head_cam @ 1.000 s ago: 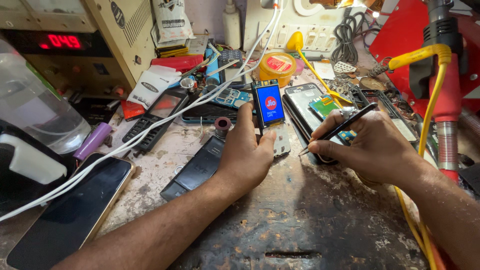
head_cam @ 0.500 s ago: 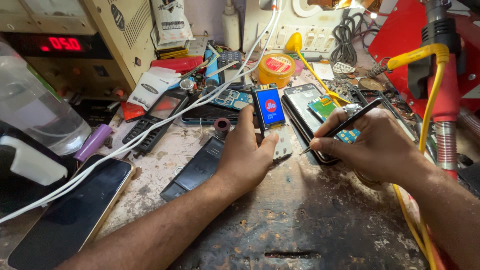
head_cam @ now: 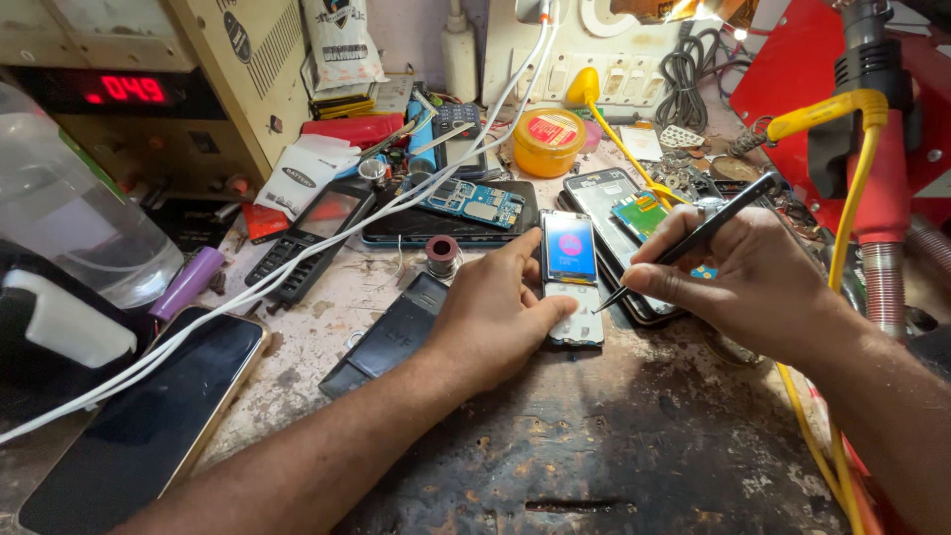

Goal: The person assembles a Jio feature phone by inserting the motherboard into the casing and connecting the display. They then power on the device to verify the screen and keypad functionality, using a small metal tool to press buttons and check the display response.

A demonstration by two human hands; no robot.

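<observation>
At the near left of the scarred bench (head_cam: 614,436) lies one large dark smartphone (head_cam: 139,416). Mid-bench, the left hand (head_cam: 495,317) closes on one small keypad phone (head_cam: 572,277) with a lit blue screen, pinning it flat, while the right hand (head_cam: 738,277) pinches one black stylus-like tool (head_cam: 693,238), tip just beside the keypad. Farther off sit one blue circuit board (head_cam: 471,203), one round yellow tin (head_cam: 550,142) with a red label, and, far left, one red digital readout (head_cam: 129,89).
</observation>
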